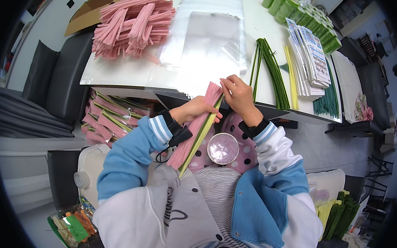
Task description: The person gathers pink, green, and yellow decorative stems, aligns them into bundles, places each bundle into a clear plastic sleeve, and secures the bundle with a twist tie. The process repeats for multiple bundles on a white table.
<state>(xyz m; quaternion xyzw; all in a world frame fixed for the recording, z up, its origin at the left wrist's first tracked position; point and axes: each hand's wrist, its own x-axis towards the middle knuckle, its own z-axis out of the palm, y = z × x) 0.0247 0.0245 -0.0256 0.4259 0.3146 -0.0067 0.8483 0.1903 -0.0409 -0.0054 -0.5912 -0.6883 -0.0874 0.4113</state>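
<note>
My left hand is wrapped around a bundle of pink chenille stems. Along the bundle's right side lie dark green stems and yellow ones. The bundle slants from the table edge down towards my jacket. Beside its upper end, my right hand has thumb and fingertips drawn together; whether something thin is between them is too small to tell. A round tub with a clear, shiny content sits on my lap, below the hands.
Clear plastic bags cover the table's middle. Left stands a pile of pink stems; right lie green stems, yellow stems, printed leaflets and green rolls. Bagged bundles lie below left, near a tape roll.
</note>
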